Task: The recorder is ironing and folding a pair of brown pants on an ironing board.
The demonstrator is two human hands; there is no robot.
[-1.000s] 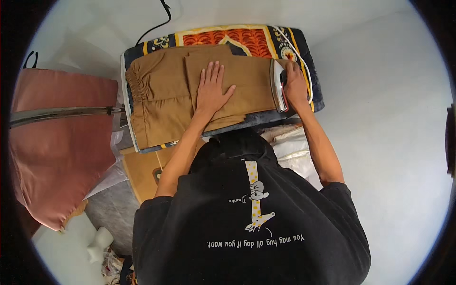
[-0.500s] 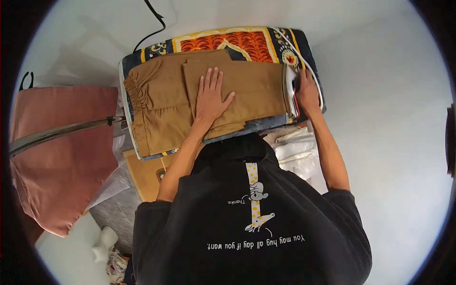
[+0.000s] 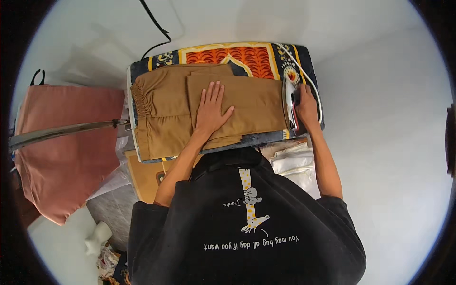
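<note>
Brown trousers (image 3: 164, 111) with a gathered elastic waistband lie folded on a padded surface (image 3: 259, 59) covered in patterned cloth. My left hand (image 3: 212, 111) rests flat on the folded-over leg, fingers stretched out and thumb apart. At the right end of that leg, my right hand (image 3: 308, 103) is closed round the handle of a clothes iron (image 3: 289, 107). The iron stands at the fabric's edge, and my hand hides part of its body. A white cord (image 3: 299, 61) runs along the padded surface's right side, past my right hand.
A dusty-pink cloth (image 3: 71, 142) hangs at the left, behind a dark curved bar (image 3: 66, 134). Clear plastic packets (image 3: 297, 166) lie below the pad's near edge, right of my body. A brown board (image 3: 142, 173) sits on the left. A black cable (image 3: 156, 19) hangs at the back wall.
The whole view has shifted, so the pad and trousers appear slightly lower. My left hand stays flat on the trousers, and the iron remains at the leg's right end in my right hand.
</note>
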